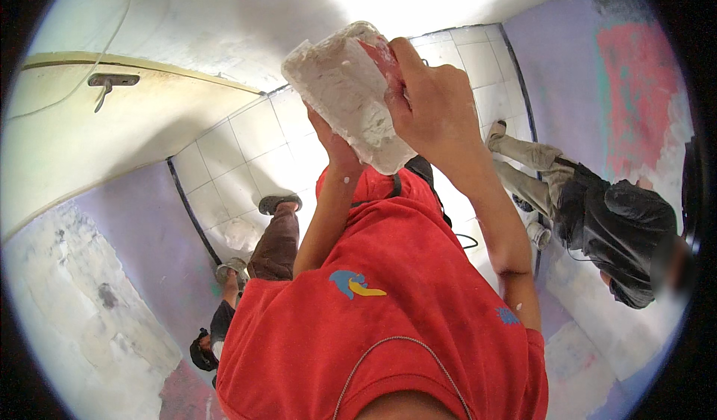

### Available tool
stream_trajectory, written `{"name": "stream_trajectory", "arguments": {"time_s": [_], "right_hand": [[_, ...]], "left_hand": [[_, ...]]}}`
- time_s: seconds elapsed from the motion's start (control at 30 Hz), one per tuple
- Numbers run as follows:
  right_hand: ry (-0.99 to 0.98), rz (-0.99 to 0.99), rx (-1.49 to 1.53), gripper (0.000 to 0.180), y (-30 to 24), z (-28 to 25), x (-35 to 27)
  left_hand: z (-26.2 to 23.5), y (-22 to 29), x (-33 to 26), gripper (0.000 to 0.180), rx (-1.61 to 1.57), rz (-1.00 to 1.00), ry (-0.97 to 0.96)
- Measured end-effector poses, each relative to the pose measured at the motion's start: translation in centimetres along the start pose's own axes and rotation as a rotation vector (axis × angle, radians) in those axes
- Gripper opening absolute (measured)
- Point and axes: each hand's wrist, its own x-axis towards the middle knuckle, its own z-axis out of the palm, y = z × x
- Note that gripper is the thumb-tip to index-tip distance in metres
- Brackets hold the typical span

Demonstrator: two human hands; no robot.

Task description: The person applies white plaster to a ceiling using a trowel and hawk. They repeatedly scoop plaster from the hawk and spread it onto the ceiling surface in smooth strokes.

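A rectangular tub (pixel 336 91), thickly coated with white plaster or filler, is held up in front of me. My left hand (pixel 332 140) grips it from below and behind; most of its fingers are hidden by the tub. My right hand (pixel 437 99) is closed around a red putty spreader (pixel 379 56), whose far edge rests at the plaster inside the tub. Small white spots dot both of my forearms.
A door with a metal handle (pixel 108 82) is at the left. White floor tiles (pixel 258 129) run below. One person in dark clothes (pixel 616 215) stands at the right; another (pixel 276 241) is at the lower left. Patchy plastered walls (pixel 89 293) flank both sides. A pale can (pixel 538 233) stands near the right wall.
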Motion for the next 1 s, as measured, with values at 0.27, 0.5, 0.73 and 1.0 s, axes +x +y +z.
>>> {"name": "stream_trajectory", "arguments": {"time_s": [0.27,0.5,0.73,1.0], "right_hand": [[-0.085,-0.060,0.106,0.029,-1.5,0.3,-1.4],[-0.016,-0.058,0.034,0.030,0.6,1.8,-0.2],[-0.014,-0.160,-0.081,0.035,-0.9,3.3,-1.7],[-0.051,-0.134,0.177,0.029,-0.4,1.9,-1.1]], "left_hand": [[-0.9,0.1,0.1,0.045,-0.278,-0.109,-0.097],[-1.8,0.0,-0.1,0.048,-0.305,-0.120,-0.030],[-1.7,0.9,0.2,0.056,-0.019,-0.076,0.018],[-2.3,0.1,-0.1,0.056,0.001,-0.070,-0.030]]}}
